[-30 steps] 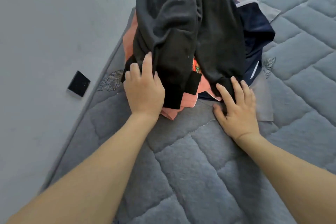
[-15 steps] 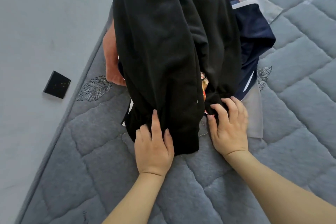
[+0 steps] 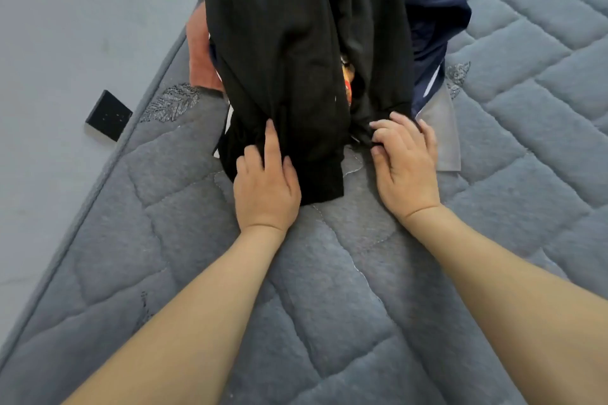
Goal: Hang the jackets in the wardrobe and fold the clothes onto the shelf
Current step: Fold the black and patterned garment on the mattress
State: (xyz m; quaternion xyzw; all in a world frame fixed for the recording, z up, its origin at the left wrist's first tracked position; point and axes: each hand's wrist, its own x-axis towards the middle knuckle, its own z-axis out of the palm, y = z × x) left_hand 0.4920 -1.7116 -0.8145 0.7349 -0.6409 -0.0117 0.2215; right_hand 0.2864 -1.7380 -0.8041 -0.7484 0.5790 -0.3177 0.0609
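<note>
Under both hands point(image 3: 266, 187), black garment point(image 3: 289, 52) on mattress point(image 3: 345, 289).

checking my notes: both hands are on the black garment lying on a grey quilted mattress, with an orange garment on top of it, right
Not quite: the head view shows the orange garment under the black garment, not on top. Both the left hand and right hand touch it on the grey quilted mattress.

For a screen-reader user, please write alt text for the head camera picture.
Two bare hands work the near end of a black fabric garment on a grey quilted mattress: the left hand rests on its hem, and the right hand pinches the other cuff. Orange and navy blue clothes lie under it; a small black square lies on the floor.
</note>
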